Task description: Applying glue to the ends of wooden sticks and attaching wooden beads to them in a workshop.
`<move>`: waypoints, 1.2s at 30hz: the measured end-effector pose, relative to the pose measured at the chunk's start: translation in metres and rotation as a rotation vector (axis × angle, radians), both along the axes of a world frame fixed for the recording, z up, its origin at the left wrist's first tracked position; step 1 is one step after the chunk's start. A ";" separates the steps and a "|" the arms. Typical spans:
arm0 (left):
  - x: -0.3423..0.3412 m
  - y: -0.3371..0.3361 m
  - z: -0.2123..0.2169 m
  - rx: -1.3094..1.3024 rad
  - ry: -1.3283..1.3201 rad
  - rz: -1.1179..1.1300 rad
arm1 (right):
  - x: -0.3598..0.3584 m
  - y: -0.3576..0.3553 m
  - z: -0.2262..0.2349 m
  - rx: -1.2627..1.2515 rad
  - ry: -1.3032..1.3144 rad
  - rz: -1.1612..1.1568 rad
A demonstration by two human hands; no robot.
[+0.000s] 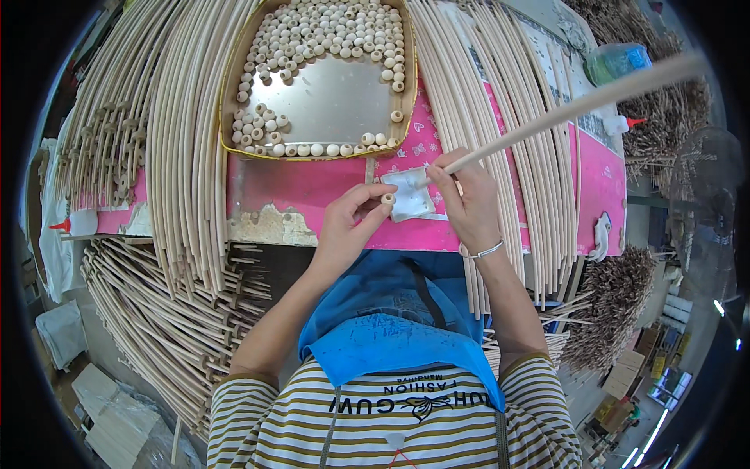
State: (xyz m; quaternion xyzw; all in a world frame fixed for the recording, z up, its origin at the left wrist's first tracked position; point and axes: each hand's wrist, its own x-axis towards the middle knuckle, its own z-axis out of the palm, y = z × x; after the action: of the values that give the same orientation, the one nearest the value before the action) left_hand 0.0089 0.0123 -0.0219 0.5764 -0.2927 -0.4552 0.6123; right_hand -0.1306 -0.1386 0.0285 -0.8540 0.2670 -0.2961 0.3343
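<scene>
Between the thumb and fingers of my left hand (350, 217) is a small round wooden bead (387, 200), its hole showing. My right hand (472, 205) grips a long pale wooden dowel (578, 102) near its lower end, the rest slanting up to the right. That lower end reaches over a small white dish (411, 206), whose inside looks whitish; whether it touches the dish I cannot tell. Just beyond my hands stands a yellow-rimmed tray (224, 102), holding many wooden beads (336, 27) in a heap at the back and along its edges.
Bundles of bare dowels (187, 148) flank the tray on the pink-covered table (601, 191). At far left, dowels carry wooden pieces (117, 129). Red-tipped white bottles (617, 125) lie at both sides. More dowels (148, 313) are stacked below the table's front edge.
</scene>
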 end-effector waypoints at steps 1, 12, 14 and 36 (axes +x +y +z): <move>-0.002 -0.003 -0.004 -0.007 0.010 -0.016 | -0.002 -0.001 -0.003 0.044 0.004 0.029; -0.005 -0.010 -0.006 -0.018 0.068 0.031 | -0.022 -0.009 0.008 0.150 -0.224 -0.069; -0.005 -0.013 -0.006 -0.017 0.035 0.020 | -0.025 -0.007 0.009 0.146 -0.231 -0.077; -0.011 -0.011 0.010 0.005 0.381 -0.038 | -0.031 0.014 -0.009 0.440 -0.505 -0.088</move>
State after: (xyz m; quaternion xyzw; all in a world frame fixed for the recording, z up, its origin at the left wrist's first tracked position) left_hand -0.0019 0.0011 -0.0117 0.4757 -0.1812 -0.5682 0.6465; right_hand -0.1616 -0.1243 0.0192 -0.6486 0.2701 -0.4478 0.5531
